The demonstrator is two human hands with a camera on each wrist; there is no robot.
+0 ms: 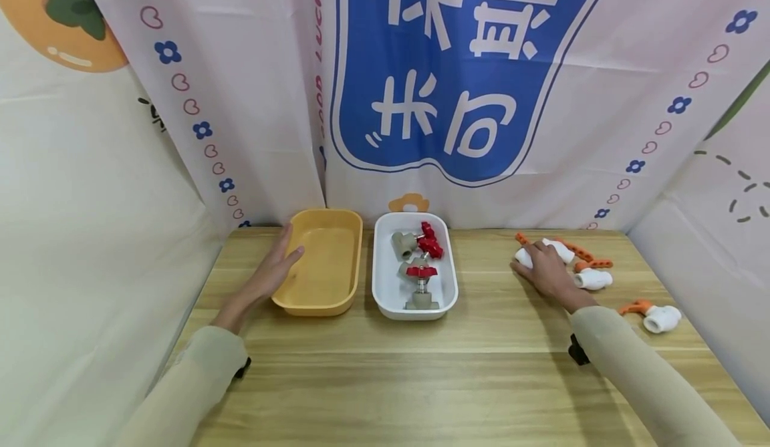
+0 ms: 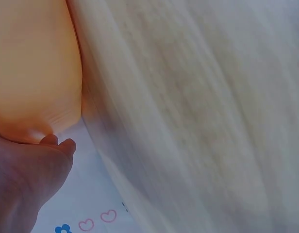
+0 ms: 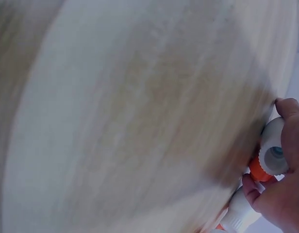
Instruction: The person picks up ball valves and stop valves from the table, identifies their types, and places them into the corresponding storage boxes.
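At the yellow tray, my left hand rests along the left rim with fingers straight and the thumb over the edge. The left wrist view shows this hand against the tray's outer side. On the right, my right hand grips a white plastic ball valve with an orange handle. Seen from the right wrist, thumb and fingers curl round the valve, whose round opening faces the camera; part of it is hidden by the palm. Another white valve piece lies just beyond the fingers.
A white tray between the hands holds several grey-green valves with red handwheels. More white valves with orange handles lie right of my right hand, one close by and one nearer the table's right edge. Printed cloth hangs behind.
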